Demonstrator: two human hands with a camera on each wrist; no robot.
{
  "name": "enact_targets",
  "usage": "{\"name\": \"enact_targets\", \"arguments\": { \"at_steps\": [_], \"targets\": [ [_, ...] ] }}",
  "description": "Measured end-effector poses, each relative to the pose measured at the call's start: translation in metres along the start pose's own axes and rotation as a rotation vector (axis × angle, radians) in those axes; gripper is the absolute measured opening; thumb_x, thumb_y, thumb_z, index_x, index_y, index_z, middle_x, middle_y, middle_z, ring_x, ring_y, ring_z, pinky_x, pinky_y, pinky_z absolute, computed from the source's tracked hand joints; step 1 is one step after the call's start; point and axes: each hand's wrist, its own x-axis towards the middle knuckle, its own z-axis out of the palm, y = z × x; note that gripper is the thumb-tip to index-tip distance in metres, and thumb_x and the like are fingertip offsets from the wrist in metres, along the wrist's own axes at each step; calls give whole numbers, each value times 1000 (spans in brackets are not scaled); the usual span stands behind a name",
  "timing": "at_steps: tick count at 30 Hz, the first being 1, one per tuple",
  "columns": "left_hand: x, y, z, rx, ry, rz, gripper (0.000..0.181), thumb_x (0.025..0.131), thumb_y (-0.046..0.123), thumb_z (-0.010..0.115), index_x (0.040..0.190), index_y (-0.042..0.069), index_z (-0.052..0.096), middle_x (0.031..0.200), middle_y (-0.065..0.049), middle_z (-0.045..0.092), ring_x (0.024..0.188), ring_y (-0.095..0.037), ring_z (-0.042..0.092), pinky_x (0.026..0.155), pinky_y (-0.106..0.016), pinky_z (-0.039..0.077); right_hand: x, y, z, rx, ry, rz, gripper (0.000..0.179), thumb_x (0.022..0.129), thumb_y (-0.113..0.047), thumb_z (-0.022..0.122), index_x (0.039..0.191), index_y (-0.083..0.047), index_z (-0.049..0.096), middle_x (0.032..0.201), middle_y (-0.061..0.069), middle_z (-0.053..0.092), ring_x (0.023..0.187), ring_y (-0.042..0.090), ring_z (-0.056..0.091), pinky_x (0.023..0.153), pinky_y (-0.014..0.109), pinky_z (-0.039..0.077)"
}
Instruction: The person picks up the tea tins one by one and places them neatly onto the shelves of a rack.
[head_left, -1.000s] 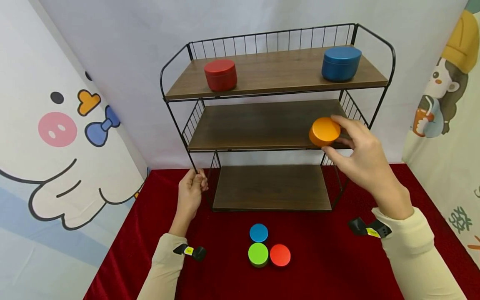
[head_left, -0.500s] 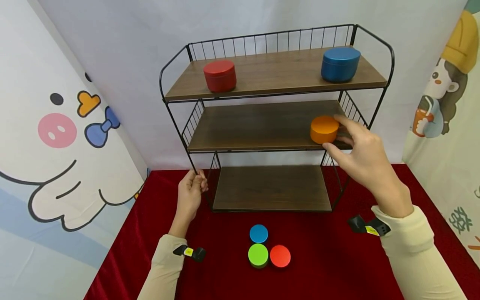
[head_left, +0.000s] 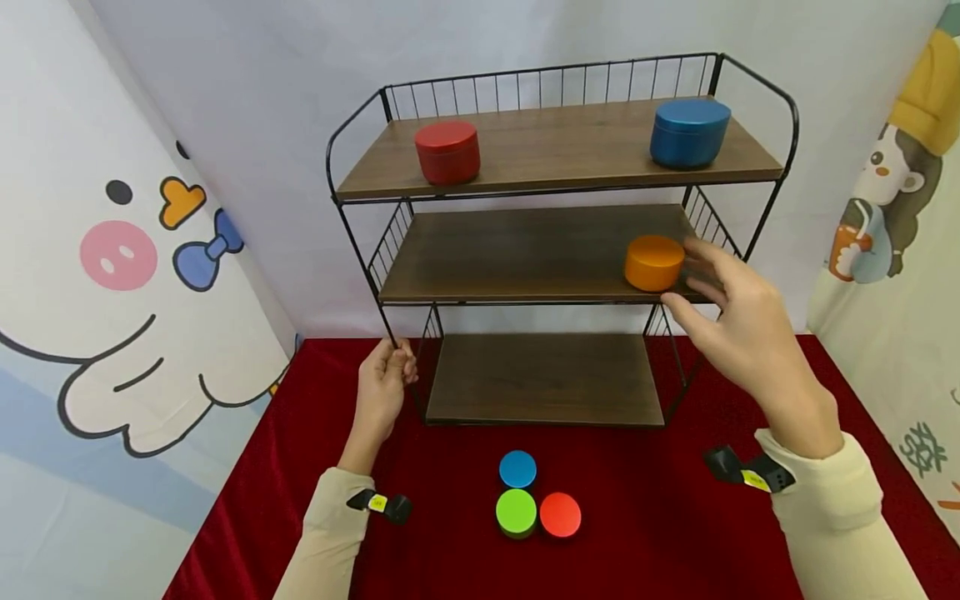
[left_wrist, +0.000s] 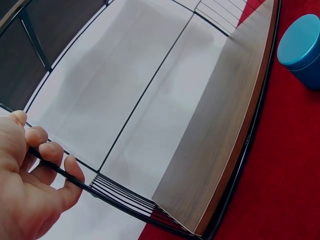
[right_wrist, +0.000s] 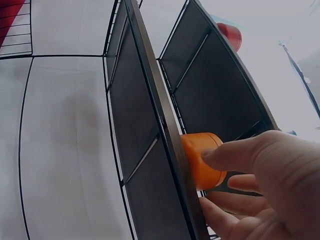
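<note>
In the head view the orange tin [head_left: 654, 263] stands at the right front of the middle shelf [head_left: 517, 250] of the rack [head_left: 555, 146], the right hand [head_left: 738, 312] just beside it, released, while the left hand [head_left: 382, 379] grasps the left post [head_left: 357, 252]; the small blue tin [head_left: 517, 469], green tin [head_left: 516, 510] and small red tin [head_left: 560, 514] cluster on the red worktop [head_left: 645, 525]. The left wrist view shows fingers [left_wrist: 51, 152] curled round that post, the bottom shelf [left_wrist: 215, 130] beyond. In the right wrist view the thumb [right_wrist: 235, 156] overlaps the orange tin, contact unclear.
</note>
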Motion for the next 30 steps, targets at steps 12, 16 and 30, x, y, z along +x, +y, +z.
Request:
{"name": "enact_targets", "arguments": {
  "at_steps": [12, 16, 30],
  "targets": [
    [-1, 0, 1, -5, -1, -7, 28, 108, 19, 41, 97, -7, 47, 77, -11, 43, 70, -16, 44, 67, -24, 46, -45, -9, 7, 76, 96, -105, 89, 71, 23, 80, 150, 3, 45, 140, 26, 59, 131, 1, 53, 99, 8, 45],
    [1, 1, 2, 3, 0, -10, 28, 108, 19, 41, 97, -6, 48, 77, -11, 44, 70, -15, 45, 67, -24, 46, -68, -8, 25, 118, 48, -105, 89, 70, 21, 80, 150, 3, 45, 142, 25, 57, 133, 6, 53, 102, 12, 47],
    [2, -1, 3, -17, 5, -16, 27, 109, 15, 41, 98, -8, 47, 77, -10, 42, 70, -14, 45, 67, -25, 46, -162, 0, 105, 227, -246, 1, 91, 79, -6, 88, 156, -12, 41, 153, 8, 48, 137, 14, 48, 107, 11, 41]
  ]
}}
